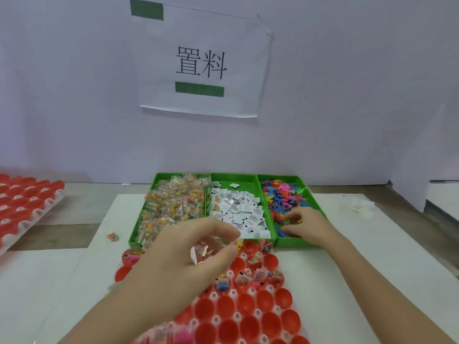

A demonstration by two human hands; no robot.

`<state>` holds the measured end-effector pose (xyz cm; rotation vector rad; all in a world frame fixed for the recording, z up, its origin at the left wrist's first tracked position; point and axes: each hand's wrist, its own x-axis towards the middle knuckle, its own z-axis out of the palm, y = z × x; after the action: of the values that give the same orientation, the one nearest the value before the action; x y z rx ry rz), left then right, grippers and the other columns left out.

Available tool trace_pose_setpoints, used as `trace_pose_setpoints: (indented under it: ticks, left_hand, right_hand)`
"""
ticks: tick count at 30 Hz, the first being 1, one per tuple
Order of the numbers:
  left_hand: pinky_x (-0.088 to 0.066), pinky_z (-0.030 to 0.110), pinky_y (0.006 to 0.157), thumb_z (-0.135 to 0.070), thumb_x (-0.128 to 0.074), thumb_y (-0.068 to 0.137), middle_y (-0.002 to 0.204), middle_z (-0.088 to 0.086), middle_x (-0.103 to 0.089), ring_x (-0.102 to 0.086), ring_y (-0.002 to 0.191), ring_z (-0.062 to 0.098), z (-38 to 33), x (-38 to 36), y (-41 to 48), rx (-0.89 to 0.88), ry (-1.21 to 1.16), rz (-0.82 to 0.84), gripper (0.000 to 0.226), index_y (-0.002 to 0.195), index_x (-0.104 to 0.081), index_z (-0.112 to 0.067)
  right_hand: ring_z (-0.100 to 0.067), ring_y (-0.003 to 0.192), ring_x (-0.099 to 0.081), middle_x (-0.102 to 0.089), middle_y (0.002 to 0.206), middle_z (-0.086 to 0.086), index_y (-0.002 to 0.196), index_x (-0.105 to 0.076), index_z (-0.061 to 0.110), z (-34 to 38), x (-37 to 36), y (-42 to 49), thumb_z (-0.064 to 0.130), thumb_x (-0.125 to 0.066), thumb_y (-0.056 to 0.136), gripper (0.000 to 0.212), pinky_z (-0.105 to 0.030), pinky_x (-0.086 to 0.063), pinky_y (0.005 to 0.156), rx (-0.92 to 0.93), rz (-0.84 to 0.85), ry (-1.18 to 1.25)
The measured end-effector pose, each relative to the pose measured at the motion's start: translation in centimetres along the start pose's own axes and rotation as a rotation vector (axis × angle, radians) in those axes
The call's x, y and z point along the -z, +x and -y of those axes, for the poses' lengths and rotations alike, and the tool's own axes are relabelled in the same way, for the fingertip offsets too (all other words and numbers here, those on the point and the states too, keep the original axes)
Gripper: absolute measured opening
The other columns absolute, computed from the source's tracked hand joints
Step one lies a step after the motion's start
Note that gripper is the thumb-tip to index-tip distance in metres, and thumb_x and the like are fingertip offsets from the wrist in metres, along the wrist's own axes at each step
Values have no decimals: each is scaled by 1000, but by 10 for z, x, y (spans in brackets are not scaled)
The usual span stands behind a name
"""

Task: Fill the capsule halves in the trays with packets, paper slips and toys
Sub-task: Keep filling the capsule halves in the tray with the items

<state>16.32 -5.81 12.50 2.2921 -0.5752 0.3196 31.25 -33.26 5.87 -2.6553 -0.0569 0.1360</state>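
The left hand (183, 264) hovers over the far end of the near tray (233, 292), thumb and fingers curled round a clear packet (200, 252) with a white slip of paper against it (both blurred, so finer detail is lost). Under and beside it, the red capsule halves (227, 328) sit open side up in rows. Those in the far rows by the hand hold slips and bright bits.

The right hand (305, 224) reaches into the rightmost of three green bins (298, 242), fingers bent down among the toys (283, 197). I cannot tell whether it grips one. The middle bin holds the slips (241, 214) and the left bin the packets (171, 207). The bins touch side by side, just beyond the tray.

One stray packet (112, 236) lies on the white table (372, 244) left of the bins. A second tray (29, 219) of red halves lies at the far left, well apart. A paper sign (201, 63) with two printed characters hangs on the wall behind.
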Motion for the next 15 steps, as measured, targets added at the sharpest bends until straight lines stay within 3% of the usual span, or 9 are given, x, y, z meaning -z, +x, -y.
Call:
trace_pose_setpoints:
  ticks: [2,3,5,8,10,13,15]
  left_hand:
    - [-49,15,59,-35,-66,85,86,-27,-67,-62,76,-2,8,-7,8,116,-203,-55,6,89,-70,-39]
    - [-48,15,57,-27,-67,87,86,-29,-66,-61,72,-2,10,-10,24,141,-190,-84,11,88,-69,-38]
    - [-47,12,57,-21,-64,90,87,-27,-66,-60,69,-5,25,-29,48,204,-147,-1,17,88,-66,-38]
    - [-44,8,57,-21,-61,92,90,-23,-65,-58,69,-9,57,-41,76,269,-58,49,22,87,-63,-42]
    - [-46,10,65,-21,-58,94,101,-20,-64,-58,72,-6,71,-53,92,289,72,132,19,97,-65,-38]
    - [-49,23,87,-26,-55,96,124,-8,-63,-59,97,6,77,-72,118,218,316,379,28,123,-63,-25]
    - [-46,25,89,-33,-54,97,129,-4,-59,-58,105,12,77,-82,135,185,349,460,36,131,-57,-22]
  right_hand:
    - [-8,84,-60,-63,88,10,95,-69,24,2,1,5,27,-76,81,16,-21,-44,70,-8,64,-11]
    - [-7,81,-62,-64,83,12,84,-69,25,3,2,7,23,-76,82,7,-22,-46,70,-2,62,-3]
    - [-3,75,-62,-65,76,15,72,-67,28,1,2,9,18,-72,84,17,-22,-48,71,40,-10,-31]
    - [-6,77,-60,-60,77,17,77,-62,29,-6,-1,7,20,-68,88,15,-22,-46,70,71,-110,-16]
    - [-10,84,-58,-58,84,13,87,-58,30,-15,-4,6,28,-70,87,12,-26,-46,73,48,-77,-31]
    - [-10,84,-52,-51,86,13,105,-59,29,-24,-6,7,45,-71,83,30,-26,-39,71,-1,-32,-112]
    - [-7,82,-53,-52,81,17,103,-66,24,-25,-9,9,38,-71,85,23,-25,-40,71,6,-65,-59]
